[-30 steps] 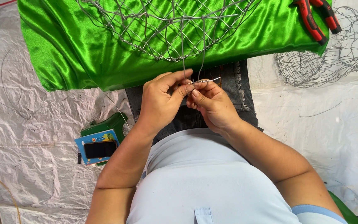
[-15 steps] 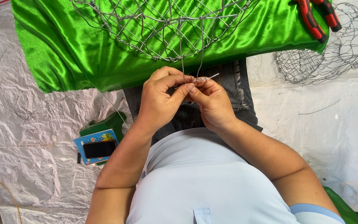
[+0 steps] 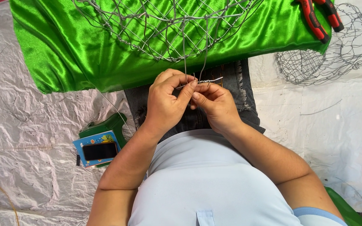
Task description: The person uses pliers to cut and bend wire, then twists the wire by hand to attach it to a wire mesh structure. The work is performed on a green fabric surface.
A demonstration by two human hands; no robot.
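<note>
My left hand (image 3: 166, 102) and my right hand (image 3: 215, 106) meet over my lap, fingertips pinched on a short thin wire (image 3: 204, 81). Two wire strands run up from that spot to a round wire mesh frame (image 3: 164, 25) lying on shiny green satin cloth (image 3: 76, 50). The cloth drapes over my knees, and dark denim shows below it. Both hands are closed around the wire end, thumbs pressing against forefingers.
Red-handled pliers (image 3: 319, 16) lie on the cloth at the upper right. A second wire mesh form (image 3: 336, 50) rests on the white plastic sheet (image 3: 30, 159) at right. A phone in a blue case (image 3: 98, 150) sits on a green object at left. Loose wire lies nearby.
My hands have stayed at the same spot, with only small finger shifts on the wire. The view has shifted slightly.
</note>
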